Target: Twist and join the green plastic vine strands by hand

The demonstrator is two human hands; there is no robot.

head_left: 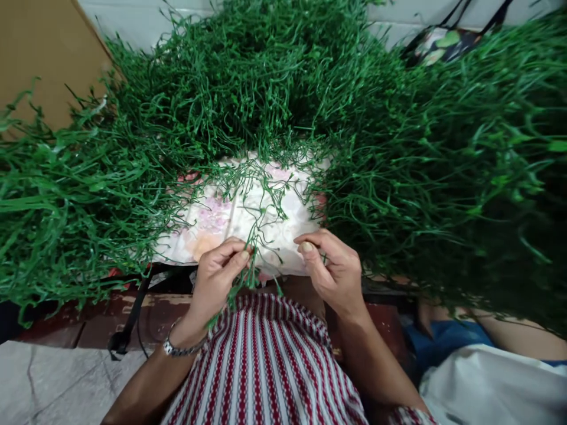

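Note:
My left hand (218, 273) pinches a bunch of thin green plastic stems (254, 236) between thumb and fingers; the stems fan out over a pale floral cloth (224, 221). My right hand (330, 265) sits just to the right, fingers curled, thumb and forefinger close together near a few thin green strands; whether it grips one is unclear. A metal bracelet (177, 348) is on my left wrist. Both hands hover above my lap, which is covered by red-and-white striped fabric (266, 366).
Big heaps of green plastic stems (443, 165) surround the cloth on the left, back and right. A brown cardboard sheet (39, 53) stands at back left. A patterned bag (443, 44) lies at back right. A white sack (496, 389) and blue cloth lie at lower right.

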